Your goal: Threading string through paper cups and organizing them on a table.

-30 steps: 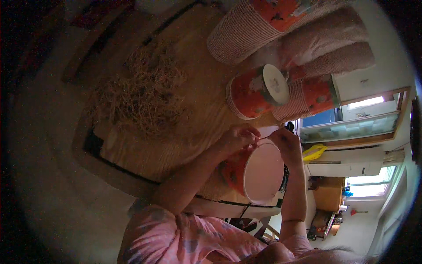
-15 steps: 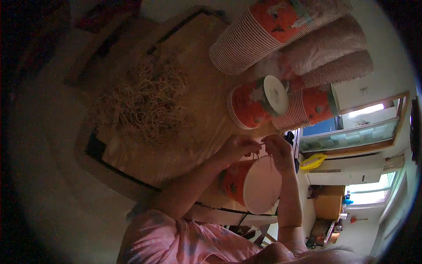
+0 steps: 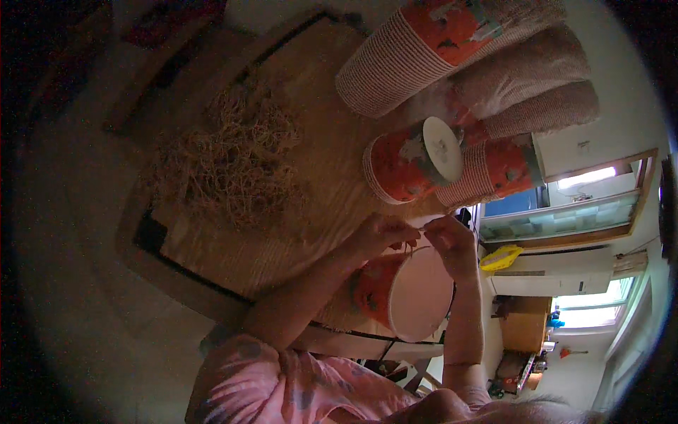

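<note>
My left hand and my right hand meet fingertip to fingertip, both closed in a pinch. A thin pale string runs between the fingertips, and a short bit hangs below my left fingers. Just below the hands, between my forearms, lies a red-orange printed paper tub with its pale round end turned to the right. A tangled heap of thin tan strings is spread on the wooden table to the left.
Beyond my hands stand a shorter stack of red tubs and another stack behind it. A long nested stack and plastic-wrapped stacks lie farther back. A yellow bag is at the right.
My hands stay pinched together, with the right hand turned slightly and a little farther right. The strand seen across the tub's pale end no longer shows there.
</note>
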Motion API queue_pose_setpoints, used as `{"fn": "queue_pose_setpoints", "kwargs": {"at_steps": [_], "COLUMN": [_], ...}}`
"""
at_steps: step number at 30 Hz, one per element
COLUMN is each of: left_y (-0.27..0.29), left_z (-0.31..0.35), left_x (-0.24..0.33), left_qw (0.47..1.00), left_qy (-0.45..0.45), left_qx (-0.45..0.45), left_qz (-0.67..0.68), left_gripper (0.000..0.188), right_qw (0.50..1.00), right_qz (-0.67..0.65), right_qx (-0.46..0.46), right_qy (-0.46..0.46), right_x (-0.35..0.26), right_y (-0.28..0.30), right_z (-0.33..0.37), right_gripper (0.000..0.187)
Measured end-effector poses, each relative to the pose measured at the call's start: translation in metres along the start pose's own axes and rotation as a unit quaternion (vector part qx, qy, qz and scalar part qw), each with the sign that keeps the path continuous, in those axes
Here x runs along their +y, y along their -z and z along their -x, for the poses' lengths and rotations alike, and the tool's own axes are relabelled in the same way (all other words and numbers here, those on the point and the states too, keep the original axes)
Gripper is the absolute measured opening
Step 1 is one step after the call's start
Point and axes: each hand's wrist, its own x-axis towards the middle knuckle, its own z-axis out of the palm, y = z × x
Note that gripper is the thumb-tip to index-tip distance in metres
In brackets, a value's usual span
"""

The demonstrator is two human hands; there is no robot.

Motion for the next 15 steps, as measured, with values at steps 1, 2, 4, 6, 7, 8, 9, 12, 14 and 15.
{"fn": "queue_pose_setpoints", "kwargs": {"at_steps": [1, 2, 4, 6, 7, 8, 9, 12, 14, 15], "left_y": [0.000, 0.000, -0.003, -0.006, -0.007, -0.008, -0.007, -0.006, -0.006, -0.006], "left_z": [0.000, 0.001, 0.002, 0.004, 0.004, 0.003, 0.004, 0.004, 0.006, 0.006], "left_x": [0.001, 0.002, 0.009, 0.014, 0.015, 0.015, 0.015, 0.013, 0.016, 0.017], "left_qw": [1.000, 1.000, 0.999, 0.997, 0.997, 0.997, 0.998, 0.999, 0.999, 0.998], "left_qy": [0.000, 0.017, 0.033, 0.073, 0.073, 0.069, 0.065, 0.024, 0.031, 0.038], "left_qx": [0.000, -0.004, -0.009, -0.014, -0.015, -0.019, -0.021, -0.035, -0.038, -0.042], "left_qz": [0.000, 0.000, 0.000, 0.003, 0.003, -0.004, -0.012, -0.015, -0.017, -0.017], "left_gripper": [0.019, 0.018, 0.018, 0.018, 0.018, 0.018, 0.018, 0.018, 0.018, 0.018], "right_qw": [0.998, 0.998, 0.997, 0.996, 0.993, 0.993, 0.995, 0.991, 0.982, 0.980], "right_qz": [0.054, 0.054, -0.065, -0.091, -0.118, -0.117, -0.101, -0.136, -0.185, -0.197], "right_qx": [0.007, 0.007, 0.019, 0.021, 0.022, 0.023, 0.019, -0.003, -0.021, -0.029], "right_qy": [0.013, 0.012, -0.029, -0.004, 0.022, 0.021, 0.015, 0.008, 0.006, 0.001], "right_x": [-0.003, -0.001, 0.009, 0.018, 0.020, 0.019, 0.018, 0.016, 0.015, 0.013], "right_y": [0.001, 0.002, 0.004, 0.002, 0.002, 0.002, 0.000, -0.001, -0.001, -0.001], "right_z": [0.000, 0.000, 0.001, 0.001, 0.001, 0.001, 0.001, 0.001, 0.001, 0.000], "right_gripper": [0.011, 0.011, 0.009, 0.009, 0.008, 0.008, 0.010, 0.014, 0.017, 0.019]}}
